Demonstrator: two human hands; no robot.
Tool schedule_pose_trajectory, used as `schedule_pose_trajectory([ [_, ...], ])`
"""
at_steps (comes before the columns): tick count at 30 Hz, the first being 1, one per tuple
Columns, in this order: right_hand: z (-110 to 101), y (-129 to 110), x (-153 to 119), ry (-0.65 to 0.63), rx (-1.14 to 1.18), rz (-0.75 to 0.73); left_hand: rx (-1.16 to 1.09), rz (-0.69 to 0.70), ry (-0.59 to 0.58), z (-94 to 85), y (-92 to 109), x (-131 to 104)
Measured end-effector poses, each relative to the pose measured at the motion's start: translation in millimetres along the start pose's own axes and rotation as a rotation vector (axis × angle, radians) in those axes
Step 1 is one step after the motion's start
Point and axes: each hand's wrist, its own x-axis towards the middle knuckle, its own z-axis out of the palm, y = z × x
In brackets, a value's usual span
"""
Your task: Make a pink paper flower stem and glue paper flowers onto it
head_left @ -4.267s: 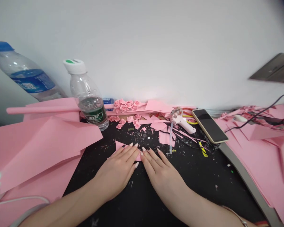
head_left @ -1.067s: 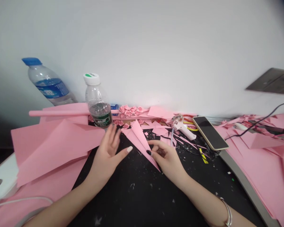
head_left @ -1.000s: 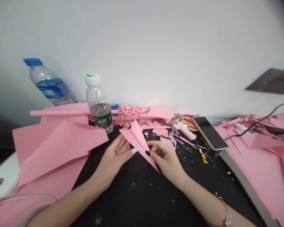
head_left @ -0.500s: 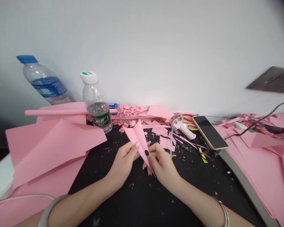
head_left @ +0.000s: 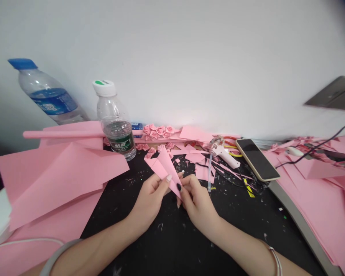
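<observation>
Between both hands, above the black tabletop [head_left: 172, 249], is a folded piece of pink paper [head_left: 166, 165] with a pointed lower end and a wider top that splays into flaps. My left hand [head_left: 151, 193] pinches its left edge, thumb on top and the other fingers behind it. Lower down on the right side, my right hand [head_left: 197, 199] grips it with the thumb in front; its curled fingers are partly hidden. Just beyond the paper lie small pink paper roses [head_left: 158, 132] and cut scraps [head_left: 194, 156].
Large pink sheets [head_left: 60, 180] cover the left side, more pink sheets [head_left: 313, 207] the right. Two bottles stand at back left: a green-labelled bottle [head_left: 119, 140] and a blue-capped bottle [head_left: 50, 99]. A glue gun [head_left: 225, 155], cables and a phone [head_left: 257, 159] lie at back right.
The pink paper's lower tip has folded up or slid behind my right fingers, and its upper left flap spreads wider. Both hands keep their hold. The view has shifted slightly.
</observation>
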Motion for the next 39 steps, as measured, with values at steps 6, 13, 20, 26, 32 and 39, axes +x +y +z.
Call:
schedule_pose_trajectory([
  [6, 0, -3, -1, -0.023, -0.075, 0.043, 0.000, -0.005, -0.005, -2.4, -1, 1],
  [13, -8, -3, -1, 0.118, -0.178, -0.028, 0.179, -0.001, -0.024, -5.8, 2, -7],
  [20, -15, -1, 3, 0.263, -0.038, -0.171, 0.271, -0.036, -0.171, -3.8, 9, -14],
  [26, -18, -3, 7, 0.202, 0.077, -0.135, 0.286, -0.088, -0.263, -4.4, 6, -13],
  [32, -22, -3, 13, 0.150, 0.213, -0.026, 0.245, -0.250, -0.294, -6.9, 0, -7],
  [39, -21, -3, 16, 0.166, 0.311, 0.047, 0.288, -0.267, -0.337, -10.4, 1, -3],
])
